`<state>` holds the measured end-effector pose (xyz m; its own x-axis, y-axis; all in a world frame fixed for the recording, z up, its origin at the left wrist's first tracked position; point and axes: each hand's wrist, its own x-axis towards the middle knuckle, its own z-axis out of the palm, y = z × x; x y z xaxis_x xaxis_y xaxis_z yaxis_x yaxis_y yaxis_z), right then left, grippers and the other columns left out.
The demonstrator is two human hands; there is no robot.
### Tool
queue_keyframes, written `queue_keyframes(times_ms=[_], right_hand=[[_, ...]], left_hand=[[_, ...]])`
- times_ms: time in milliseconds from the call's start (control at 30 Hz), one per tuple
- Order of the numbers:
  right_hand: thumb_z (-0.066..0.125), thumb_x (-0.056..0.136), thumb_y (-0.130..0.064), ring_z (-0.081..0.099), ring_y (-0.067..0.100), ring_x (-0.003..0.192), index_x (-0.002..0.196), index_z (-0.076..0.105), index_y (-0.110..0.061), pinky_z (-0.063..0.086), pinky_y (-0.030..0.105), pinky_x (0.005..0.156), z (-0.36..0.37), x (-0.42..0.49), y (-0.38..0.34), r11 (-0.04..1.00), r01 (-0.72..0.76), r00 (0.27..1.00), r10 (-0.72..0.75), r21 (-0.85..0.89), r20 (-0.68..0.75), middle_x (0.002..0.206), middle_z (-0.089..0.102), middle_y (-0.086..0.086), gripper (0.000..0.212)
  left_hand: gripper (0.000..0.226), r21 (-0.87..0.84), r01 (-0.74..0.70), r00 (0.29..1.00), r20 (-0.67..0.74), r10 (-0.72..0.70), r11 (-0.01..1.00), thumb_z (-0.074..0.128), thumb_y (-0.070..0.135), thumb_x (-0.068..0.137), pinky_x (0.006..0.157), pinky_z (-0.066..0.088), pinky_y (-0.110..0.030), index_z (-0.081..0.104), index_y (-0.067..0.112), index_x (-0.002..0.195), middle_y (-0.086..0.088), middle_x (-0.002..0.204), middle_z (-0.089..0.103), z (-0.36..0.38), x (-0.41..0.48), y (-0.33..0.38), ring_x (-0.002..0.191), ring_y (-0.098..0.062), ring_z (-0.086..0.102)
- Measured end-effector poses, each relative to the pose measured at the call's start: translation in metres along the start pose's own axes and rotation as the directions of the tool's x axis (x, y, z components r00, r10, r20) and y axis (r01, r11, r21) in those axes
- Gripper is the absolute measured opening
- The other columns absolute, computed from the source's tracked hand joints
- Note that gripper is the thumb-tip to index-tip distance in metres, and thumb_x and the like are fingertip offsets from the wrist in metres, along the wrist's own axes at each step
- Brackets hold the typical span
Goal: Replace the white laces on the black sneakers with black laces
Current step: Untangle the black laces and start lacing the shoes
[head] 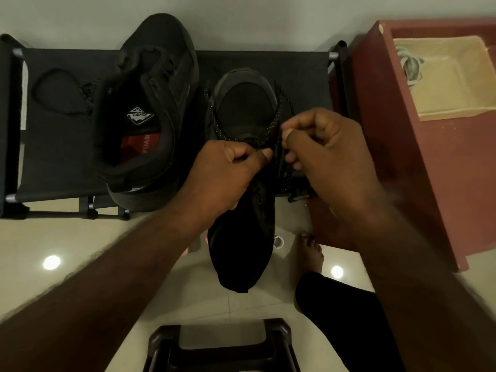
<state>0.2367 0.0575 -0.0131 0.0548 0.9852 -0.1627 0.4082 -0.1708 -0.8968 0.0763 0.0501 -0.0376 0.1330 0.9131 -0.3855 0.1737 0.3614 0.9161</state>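
While hands (225, 175) (327, 159) hold sneaker (241, 242) and lace (278, 114), a rack (53, 162) stands on tiles (88, 237)

Sneaker (145, 111) on rack (53, 162), laces (409, 67) perhaps in tray (453, 112)

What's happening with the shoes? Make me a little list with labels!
left hand: grips the middle sneaker
right hand: pinches the speckled black lace threaded on that sneaker
other sneaker: lies on the black rack, no hand on it
loose lace: black, on the rack, left of the other sneaker
white laces: bundled in the beige tray on the red cabinet
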Motion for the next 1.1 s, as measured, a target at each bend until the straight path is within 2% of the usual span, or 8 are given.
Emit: queue_keyframes(times_ms=[67, 133, 300, 533, 800, 900, 1000, 1100], right_hand=[[0.063, 0.096, -0.02, 0.064, 0.014, 0.064, 0.092, 0.067, -0.002, 0.052, 0.025, 0.058, -0.002, 0.0, 0.002, 0.993, -0.096, 0.995, 0.095, 0.062, 0.019, 0.075, 0.069, 0.006, 0.018], [0.067, 0.094, -0.03, 0.063, 0.015, 0.063, 0.09, 0.066, 0.0, 0.051, 0.027, 0.058, 0.0, -0.001, 0.006, 0.981, -0.188, 0.975, 0.18, 0.049, 0.128, 0.072, 0.067, 0.01, 0.031], [0.068, 0.094, -0.028, 0.062, 0.01, 0.061, 0.086, 0.068, -0.008, 0.054, 0.026, 0.059, 0.011, -0.004, 0.004, 0.995, -0.048, 0.982, 0.063, -0.091, 0.175, 0.071, 0.068, 0.007, 0.022], [0.062, 0.097, -0.021, 0.064, 0.032, 0.073, 0.088, 0.064, -0.003, 0.055, 0.049, 0.068, 0.012, -0.002, 0.003, 0.994, -0.015, 0.982, 0.035, -0.109, 0.186, 0.078, 0.067, 0.017, 0.02], [0.061, 0.098, -0.017, 0.066, 0.023, 0.067, 0.087, 0.065, -0.003, 0.054, 0.032, 0.06, 0.008, -0.002, 0.004, 0.998, -0.01, 0.98, 0.022, -0.058, 0.199, 0.076, 0.068, 0.013, 0.018], [0.061, 0.097, -0.013, 0.063, 0.012, 0.061, 0.085, 0.067, -0.003, 0.051, 0.022, 0.058, 0.004, -0.002, 0.003, 0.999, -0.044, 0.97, 0.038, 0.018, 0.239, 0.069, 0.066, 0.005, 0.017], [0.058, 0.094, -0.01, 0.06, 0.018, 0.062, 0.075, 0.066, -0.009, 0.052, 0.029, 0.061, -0.003, -0.002, -0.004, 0.951, -0.11, 0.96, 0.027, 0.288, 0.28, 0.066, 0.062, 0.003, 0.02], [0.06, 0.072, -0.026, 0.065, 0.018, 0.084, 0.058, 0.063, -0.024, 0.053, 0.036, 0.079, -0.008, 0.002, -0.007, 0.886, -0.049, 0.988, -0.026, 0.461, 0.155, 0.078, 0.068, -0.002, 0.015]], left_hand=[[0.029, -0.015, 0.022, 1.0, -0.004, -0.022, 1.0, 0.064, 0.027, 0.094, 0.035, 0.028, -0.018, 0.073, 0.002, 0.082, -0.012, 0.05, 0.048, 0.0, 0.0, 0.001, 0.034, -0.014, 0.038], [0.028, -0.054, 0.064, 0.998, -0.005, -0.065, 0.996, 0.064, 0.027, 0.095, 0.035, 0.027, -0.017, 0.072, 0.004, 0.081, -0.014, 0.054, 0.047, -0.001, 0.002, 0.001, 0.035, -0.013, 0.036], [0.026, -0.135, 0.125, 0.992, 0.012, -0.125, 0.983, 0.059, 0.022, 0.097, 0.035, 0.025, -0.017, 0.07, 0.012, 0.076, -0.001, 0.046, 0.045, -0.004, 0.004, 0.006, 0.033, -0.008, 0.033], [0.029, -0.12, 0.085, 0.996, 0.008, -0.085, 0.989, 0.059, 0.027, 0.097, 0.036, 0.026, -0.019, 0.07, 0.01, 0.076, -0.001, 0.044, 0.043, -0.003, 0.003, 0.006, 0.033, -0.009, 0.033], [0.031, -0.126, 0.086, 0.996, 0.009, -0.086, 0.988, 0.06, 0.027, 0.097, 0.035, 0.026, -0.018, 0.069, 0.015, 0.07, -0.002, 0.045, 0.042, -0.003, 0.005, 0.005, 0.033, -0.01, 0.031], [0.031, -0.13, 0.094, 0.996, 0.009, -0.094, 0.987, 0.059, 0.027, 0.097, 0.035, 0.024, -0.017, 0.069, 0.002, 0.082, -0.008, 0.051, 0.043, -0.004, 0.005, 0.005, 0.033, -0.01, 0.031], [0.031, -0.152, 0.107, 0.994, -0.001, -0.109, 0.983, 0.058, 0.026, 0.098, 0.034, 0.023, -0.016, 0.068, -0.001, 0.087, -0.008, 0.053, 0.042, -0.006, 0.006, 0.005, 0.032, -0.008, 0.03], [0.03, -0.159, 0.12, 0.993, 0.011, -0.119, 0.98, 0.058, 0.026, 0.098, 0.035, 0.025, -0.016, 0.067, 0.0, 0.087, -0.008, 0.055, 0.045, -0.006, 0.006, 0.007, 0.032, -0.008, 0.031]])
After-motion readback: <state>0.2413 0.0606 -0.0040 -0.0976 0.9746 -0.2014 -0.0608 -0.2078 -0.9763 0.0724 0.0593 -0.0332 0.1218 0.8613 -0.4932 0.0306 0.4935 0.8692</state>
